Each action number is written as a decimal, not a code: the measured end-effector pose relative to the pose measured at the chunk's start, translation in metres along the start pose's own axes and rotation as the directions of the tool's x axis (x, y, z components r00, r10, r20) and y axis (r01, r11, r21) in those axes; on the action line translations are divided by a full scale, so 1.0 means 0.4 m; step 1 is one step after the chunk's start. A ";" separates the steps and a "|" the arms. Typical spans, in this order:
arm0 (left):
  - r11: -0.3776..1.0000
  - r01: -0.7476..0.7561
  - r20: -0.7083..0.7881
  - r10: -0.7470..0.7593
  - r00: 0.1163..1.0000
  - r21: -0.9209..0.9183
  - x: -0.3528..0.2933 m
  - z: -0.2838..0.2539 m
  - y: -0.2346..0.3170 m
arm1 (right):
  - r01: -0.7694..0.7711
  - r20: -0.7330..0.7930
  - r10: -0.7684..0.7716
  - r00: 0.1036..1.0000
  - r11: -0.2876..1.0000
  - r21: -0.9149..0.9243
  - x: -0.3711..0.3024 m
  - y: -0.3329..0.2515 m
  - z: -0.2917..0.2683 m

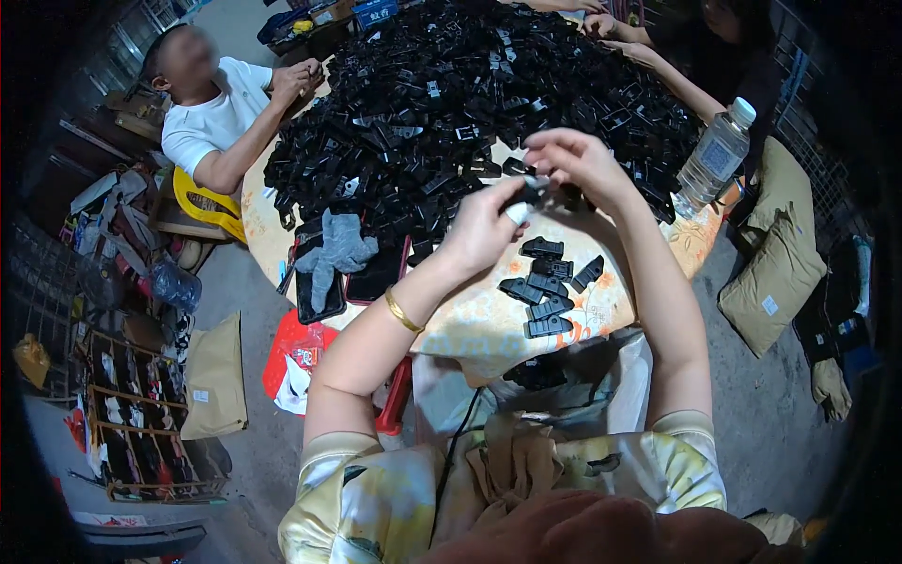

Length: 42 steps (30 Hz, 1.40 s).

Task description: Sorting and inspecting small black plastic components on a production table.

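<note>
Cream with orange flowers, the table (479, 305) carries a broad heap of black plastic parts (451, 113). Nearer the person, a small group of black pieces (548, 284) lies apart from that heap. Beyond the group, the left hand (477, 227) has its grip pinched narrow around a small dark part (536, 193) at its fingertips; the right hand (584, 171) is close beside that part, blurred, so whether its grip holds anything I cannot tell.

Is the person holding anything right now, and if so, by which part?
The left hand holds a small dark piece; blur hides which part is gripped and whether the right hand, close beside it, holds it too.
</note>
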<state>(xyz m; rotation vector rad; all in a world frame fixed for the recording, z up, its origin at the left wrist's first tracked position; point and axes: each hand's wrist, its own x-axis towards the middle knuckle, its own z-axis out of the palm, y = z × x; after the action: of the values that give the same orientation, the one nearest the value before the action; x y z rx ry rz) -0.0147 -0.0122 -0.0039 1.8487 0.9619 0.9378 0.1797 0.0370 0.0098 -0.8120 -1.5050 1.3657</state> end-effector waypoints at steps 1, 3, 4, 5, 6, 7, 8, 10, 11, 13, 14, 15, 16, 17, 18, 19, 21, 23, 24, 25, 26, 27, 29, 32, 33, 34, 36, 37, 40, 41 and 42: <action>0.963 -0.106 -0.019 0.114 0.993 0.248 0.004 0.008 -0.014 | 0.031 -0.093 -0.046 0.995 0.987 -0.160 0.011 0.000 -0.001; 0.886 -0.204 0.047 0.204 0.978 0.416 -0.006 0.019 -0.032 | 0.081 -0.218 -0.259 0.941 0.797 -0.599 0.030 0.018 0.014; 0.866 -0.206 0.119 0.170 0.978 0.456 -0.004 0.024 -0.033 | 0.112 -0.141 -0.406 0.903 0.539 -0.835 0.039 0.046 0.015; 0.846 -0.263 0.159 0.213 0.964 0.464 -0.004 0.025 -0.039 | 0.136 -0.025 -0.426 0.904 0.344 -0.929 0.039 0.058 0.031; 0.849 -0.266 0.158 0.217 0.963 0.456 -0.013 0.029 -0.039 | 0.161 0.092 -0.419 0.903 0.134 -0.978 0.037 0.069 0.048; 0.846 -0.273 0.192 0.206 0.960 0.458 -0.019 0.030 -0.032 | 0.169 0.119 -0.354 0.928 0.113 -0.979 0.042 0.080 0.057; 0.843 -0.280 0.225 0.195 0.955 0.459 -0.022 0.031 -0.028 | 0.189 0.156 -0.300 0.941 0.083 -0.979 0.047 0.086 0.060; 0.885 -0.226 0.164 0.172 0.971 0.407 -0.017 0.034 -0.023 | 0.182 0.131 -0.331 0.934 0.126 -0.975 0.042 0.079 0.054; 0.920 -0.172 0.103 0.144 0.984 0.353 -0.013 0.032 -0.020 | 0.136 0.024 -0.358 0.933 0.290 -0.947 0.042 0.075 0.049; 0.996 0.086 -0.071 -0.084 0.994 0.033 0.005 0.016 -0.038 | 0.104 -0.148 -0.291 0.945 0.699 -0.707 0.034 0.045 0.062; 0.953 0.145 -0.124 -0.183 0.975 -0.267 0.015 0.008 -0.051 | 0.033 -0.148 -0.126 0.981 0.860 -0.510 0.024 0.027 0.070; 0.880 0.185 -0.109 -0.256 0.960 -0.437 0.020 -0.006 -0.060 | 0.053 -0.120 -0.121 0.985 0.889 -0.454 0.016 0.020 0.084; 0.828 0.144 -0.105 -0.237 0.966 -0.541 0.025 -0.013 -0.041 | 0.068 -0.101 -0.118 0.988 0.916 -0.396 0.007 0.018 0.098; 0.777 0.088 -0.131 -0.215 0.968 -0.624 0.025 -0.010 -0.035 | 0.080 -0.079 -0.121 0.989 0.915 -0.396 -0.003 0.019 0.112; 0.716 0.029 -0.160 -0.196 0.967 -0.697 0.026 -0.005 -0.032 | 0.123 -0.009 -0.148 0.989 0.856 -0.502 -0.012 0.015 0.120; 0.717 0.028 -0.164 -0.197 0.967 -0.696 0.022 -0.005 -0.026 | 0.133 0.027 -0.140 0.990 0.843 -0.522 -0.020 -0.004 0.132; 0.719 -0.020 -0.235 -0.201 0.951 -0.695 0.011 -0.005 -0.019 | 0.151 0.115 -0.111 0.987 0.887 -0.436 -0.008 -0.009 0.130; 0.780 -0.006 -0.245 -0.190 0.951 -0.626 0.011 0.000 -0.027 | 0.083 0.091 -0.063 0.994 0.970 -0.230 0.035 -0.009 0.085; 0.835 0.066 -0.223 -0.221 0.949 -0.547 0.005 0.003 -0.014 | 0.051 0.045 -0.039 0.998 0.955 -0.291 0.052 -0.030 0.063; 0.871 0.032 -0.272 -0.187 0.944 -0.490 0.004 0.013 -0.010 | 0.069 -0.003 -0.076 0.997 0.924 -0.377 0.080 -0.028 0.057; 0.869 -0.036 -0.286 -0.123 0.950 -0.494 0.002 0.026 -0.011 | 0.079 -0.052 -0.116 0.992 0.884 -0.461 0.112 -0.015 0.053; 0.910 -0.110 -0.298 -0.016 0.954 -0.401 0.001 0.032 -0.016 | 0.335 0.044 -0.387 0.921 0.728 -0.598 0.158 0.020 0.049; 0.963 -0.197 -0.327 0.130 0.936 -0.183 -0.008 0.031 -0.035 | 0.477 0.287 -0.514 0.809 0.288 -0.830 0.215 0.020 0.103; 0.918 -0.214 -0.360 0.086 0.929 -0.333 -0.017 0.026 -0.033 | 0.556 0.514 -0.421 0.747 -0.028 -0.831 0.285 0.056 0.165; 0.884 -0.266 -0.388 0.107 0.915 -0.385 -0.001 0.038 -0.055 | 0.573 0.550 -0.420 0.722 -0.083 -0.815 0.304 0.077 0.161; 0.883 -0.270 -0.395 0.107 0.912 -0.384 -0.001 0.032 -0.048 | 0.578 0.556 -0.419 0.718 -0.086 -0.811 0.307 0.073 0.161; 0.807 -0.127 -0.326 -0.085 0.942 -0.576 0.000 0.020 -0.031 | 0.508 0.537 -0.248 0.806 -0.177 -0.843 0.306 0.062 0.150; 0.793 -0.070 -0.301 -0.145 0.943 -0.605 0.003 0.011 -0.023 | 0.530 0.537 -0.328 0.778 -0.118 -0.840 0.296 0.064 0.148; 0.740 -0.002 -0.252 -0.226 0.941 -0.673 0.006 0.007 -0.022 | 0.448 0.383 -0.416 0.825 0.069 -0.891 0.230 0.046 0.120; 0.731 0.019 -0.229 -0.239 0.944 -0.683 0.008 -0.002 -0.024 | 0.418 0.285 -0.452 0.845 0.228 -0.879 0.202 0.031 0.125; 0.730 0.019 -0.229 -0.239 0.944 -0.683 0.007 -0.008 -0.023 | 0.413 0.217 -0.492 0.843 0.334 -0.847 0.180 0.028 0.121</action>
<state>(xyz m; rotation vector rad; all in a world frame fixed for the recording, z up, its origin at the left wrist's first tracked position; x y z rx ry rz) -0.0187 -0.0052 -0.0104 1.0175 0.7643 1.2995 0.1077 0.0865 0.0145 -0.9000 -2.1726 0.0074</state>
